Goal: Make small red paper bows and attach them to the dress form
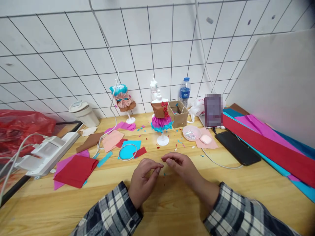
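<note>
Both hands hover close together over the wooden table, near its middle. My left hand (145, 178) is closed in a pinch of thumb and forefinger; whatever lies between the tips is too small to name. Facing it, my right hand (183, 167) has its fingers curled and the thumb near the forefinger; what it holds, if anything, is hidden. Just beyond them stands a small white dress form (162, 140) on a round base. It wears a brown paper top (158, 110) with red bits down one side, and a magenta skirt (161, 122) edged in blue.
Left lie folded red paper (76, 170), blue paper (133, 147) and a power strip (52, 154). Behind are a second dressed form (125, 101), a cardboard box (179, 114) and a water bottle (185, 90). Right are a pink dish (192, 133), a black phone (237, 147) and long paper strips (270, 147).
</note>
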Available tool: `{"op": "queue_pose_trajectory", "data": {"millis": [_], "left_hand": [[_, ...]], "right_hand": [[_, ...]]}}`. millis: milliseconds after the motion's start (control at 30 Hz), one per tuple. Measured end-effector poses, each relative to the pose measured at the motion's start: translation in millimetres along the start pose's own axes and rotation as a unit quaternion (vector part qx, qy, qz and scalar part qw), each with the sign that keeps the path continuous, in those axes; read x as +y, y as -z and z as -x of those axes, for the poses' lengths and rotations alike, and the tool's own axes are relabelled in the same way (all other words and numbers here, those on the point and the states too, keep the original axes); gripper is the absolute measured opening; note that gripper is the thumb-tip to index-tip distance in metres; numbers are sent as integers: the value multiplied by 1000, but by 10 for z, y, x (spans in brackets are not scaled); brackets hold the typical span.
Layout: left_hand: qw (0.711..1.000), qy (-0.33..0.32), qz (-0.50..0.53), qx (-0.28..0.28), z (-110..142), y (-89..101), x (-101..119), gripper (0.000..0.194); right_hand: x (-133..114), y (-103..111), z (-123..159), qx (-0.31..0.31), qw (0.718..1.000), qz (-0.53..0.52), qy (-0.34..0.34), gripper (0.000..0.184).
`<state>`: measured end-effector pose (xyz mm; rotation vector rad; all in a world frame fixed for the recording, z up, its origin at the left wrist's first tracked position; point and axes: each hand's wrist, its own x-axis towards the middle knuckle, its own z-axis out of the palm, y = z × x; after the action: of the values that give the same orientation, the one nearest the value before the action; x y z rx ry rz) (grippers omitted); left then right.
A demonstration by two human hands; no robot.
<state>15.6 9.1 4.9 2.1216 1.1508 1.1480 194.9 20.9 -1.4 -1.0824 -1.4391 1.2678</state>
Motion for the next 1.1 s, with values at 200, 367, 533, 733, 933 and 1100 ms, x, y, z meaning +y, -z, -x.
{"op": "queue_pose_trajectory", "data": {"millis": [200, 367, 533, 733, 933, 1100], "left_hand": [[1000, -5, -6, -7, 1, 1, -14, 10], [1000, -11, 0, -21, -1, 9, -36, 12], [1000, 0, -10, -24, -8, 8, -55, 10], [998, 36, -40, -24, -2, -19, -57, 11], [997, 60, -53, -14, -9, -31, -57, 15], [997, 66, -40, -24, 1, -27, -69, 18]], "right_hand": [[32, -19, -7, -14, 999, -5, -33, 20], [25, -19, -6, -32, 999, -8, -40, 22], [-15, -54, 15, 9, 998, 52, -20, 15], [-51, -60, 42, 58, 973, 198, 107, 9], [-13, -54, 54, 37, 934, 312, 172, 16], [15, -39, 54, 36, 914, 350, 202, 16]]}}
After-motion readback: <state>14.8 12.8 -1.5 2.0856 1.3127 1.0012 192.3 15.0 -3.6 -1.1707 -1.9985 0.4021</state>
